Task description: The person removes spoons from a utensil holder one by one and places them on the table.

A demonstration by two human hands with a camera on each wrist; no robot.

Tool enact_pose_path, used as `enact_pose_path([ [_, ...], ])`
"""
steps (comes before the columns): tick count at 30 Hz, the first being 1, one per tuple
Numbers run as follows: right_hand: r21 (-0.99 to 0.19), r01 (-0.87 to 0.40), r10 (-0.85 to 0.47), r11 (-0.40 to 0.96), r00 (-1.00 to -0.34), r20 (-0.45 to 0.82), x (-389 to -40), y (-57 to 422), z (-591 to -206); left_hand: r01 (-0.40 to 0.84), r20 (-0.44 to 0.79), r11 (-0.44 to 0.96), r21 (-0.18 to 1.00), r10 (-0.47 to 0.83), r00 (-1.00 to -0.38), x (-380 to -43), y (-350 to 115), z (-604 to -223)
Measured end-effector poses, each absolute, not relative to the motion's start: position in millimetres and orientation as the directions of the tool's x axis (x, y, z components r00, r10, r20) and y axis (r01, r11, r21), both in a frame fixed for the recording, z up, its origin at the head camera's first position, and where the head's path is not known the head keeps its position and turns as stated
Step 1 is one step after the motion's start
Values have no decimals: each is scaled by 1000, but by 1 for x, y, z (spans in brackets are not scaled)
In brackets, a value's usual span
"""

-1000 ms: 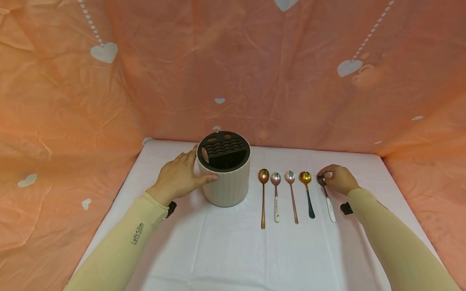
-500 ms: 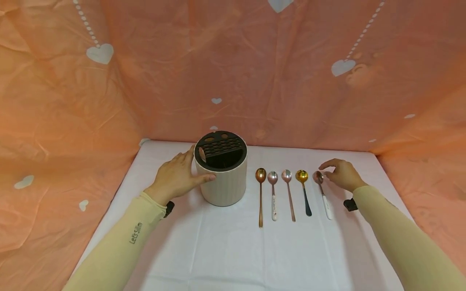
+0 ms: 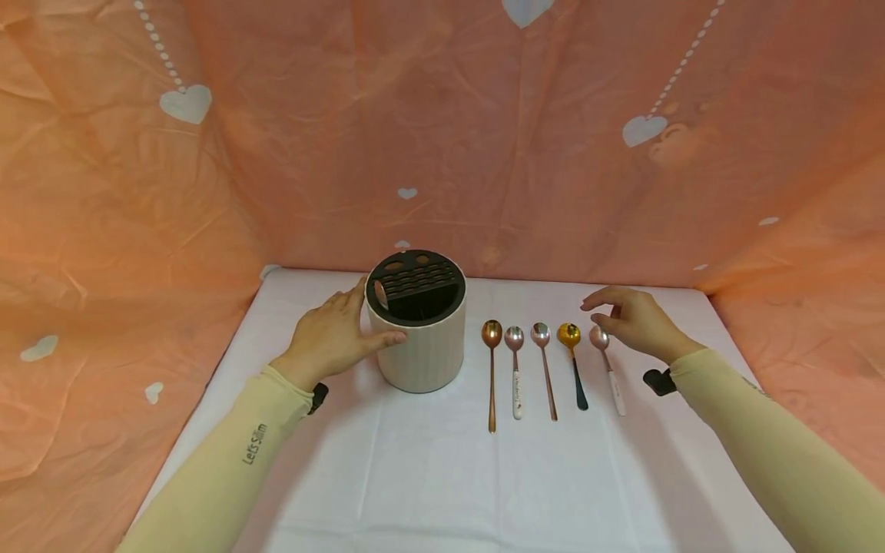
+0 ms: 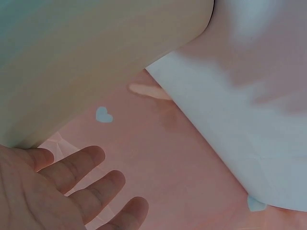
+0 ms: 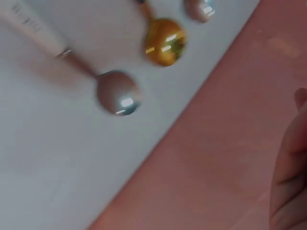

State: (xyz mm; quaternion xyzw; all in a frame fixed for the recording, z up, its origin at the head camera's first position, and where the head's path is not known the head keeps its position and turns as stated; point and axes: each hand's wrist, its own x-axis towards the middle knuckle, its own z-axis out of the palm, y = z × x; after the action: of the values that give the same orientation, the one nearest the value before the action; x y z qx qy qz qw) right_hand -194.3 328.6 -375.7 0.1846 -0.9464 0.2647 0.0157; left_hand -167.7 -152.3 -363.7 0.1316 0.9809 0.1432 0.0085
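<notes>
A cream ribbed utensil holder [image 3: 418, 357] with a black slotted lid [image 3: 422, 303] stands upright on the table. My left hand [image 3: 330, 342] rests against its left side, thumb across the front and fingers extended; the left wrist view shows these fingers [image 4: 96, 191] spread. To the holder's right, several spoons lie in a row, bowls away from me. Rightmost is a pinkish spoon with a white handle [image 3: 617, 393]. Left of it lies a gold spoon with a dark handle [image 3: 579, 388]. My right hand [image 3: 639, 321] hovers by the rightmost bowl, fingers loosely bent, holding nothing.
Further left in the row are a rose-gold spoon [image 3: 546, 376], a white-handled spoon [image 3: 516, 388] and a long copper spoon [image 3: 492, 384]. Something small and copper-coloured [image 3: 381, 295] shows in the lid's opening. An orange-pink cloth [image 3: 449, 138] hangs behind the white table [image 3: 429, 468].
My right hand has let go of the rightmost spoon's bowl, then lifted and moved left toward the gold spoon. The left hand stays on the holder. The head view has shifted slightly.
</notes>
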Motion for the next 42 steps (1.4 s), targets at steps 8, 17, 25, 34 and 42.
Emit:
enact_pose_path([
  [8, -514, -484, -470, 709, -867, 167, -188, 286, -346, 252, 24, 925, 286, 256, -966, -167, -154, -363],
  [17, -420, -700, -647, 577, -706, 288, -189, 228, -310, 255, 20, 923, 288, 261, -965, -167, -154, -361],
  [25, -381, -809, -736, 447, -575, 358, -198, 172, -286, 263, 24, 925, 273, 267, -964, -168, -154, -364],
  [34, -377, -854, -792, 359, -493, 361, -205, 117, -275, 261, 9, 927, 269, 268, -963, -166, -153, -363],
  [42, -353, -882, -859, 311, -420, 294, -211, 78, -272, 257, -2, 926, 276, 268, -963, -167, -154, -362],
])
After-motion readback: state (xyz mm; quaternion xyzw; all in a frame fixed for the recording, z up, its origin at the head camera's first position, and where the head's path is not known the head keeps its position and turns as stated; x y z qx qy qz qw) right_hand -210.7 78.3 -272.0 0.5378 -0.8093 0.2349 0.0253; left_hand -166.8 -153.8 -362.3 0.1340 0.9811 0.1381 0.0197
